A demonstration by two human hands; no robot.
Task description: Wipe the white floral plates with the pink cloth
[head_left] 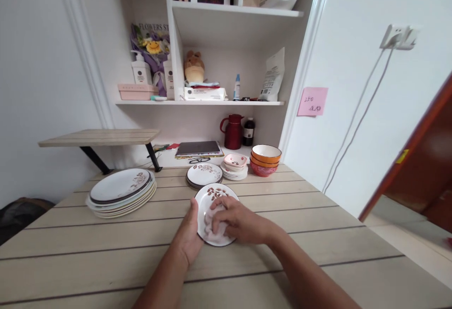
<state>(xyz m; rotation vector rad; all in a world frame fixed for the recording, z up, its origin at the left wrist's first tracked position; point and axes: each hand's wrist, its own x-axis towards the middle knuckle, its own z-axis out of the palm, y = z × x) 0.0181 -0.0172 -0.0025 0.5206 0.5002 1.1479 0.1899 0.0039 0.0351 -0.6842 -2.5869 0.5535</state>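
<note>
A small white plate (206, 205) with a dark rim and brown flowers is tilted up toward me above the table. My left hand (190, 233) grips its left edge, thumb along the rim and the other fingers hidden behind it. Against the plate's face, my right hand (243, 219) presses a crumpled pale pink cloth (216, 231), its fingers bent over it. Just behind stands a short stack of matching plates (205, 173). Beside that stack, small square dishes (235, 161) rest on white saucers (236, 175).
Large plates (120, 186) are piled at the left, near a raised wooden shelf (102, 137) on black legs. Orange and red bowls (265, 158) are stacked at the right. A laptop (197, 147), glasses (199, 161), a red jug (233, 131) and a dark bottle (249, 132) stand or lie at the back.
</note>
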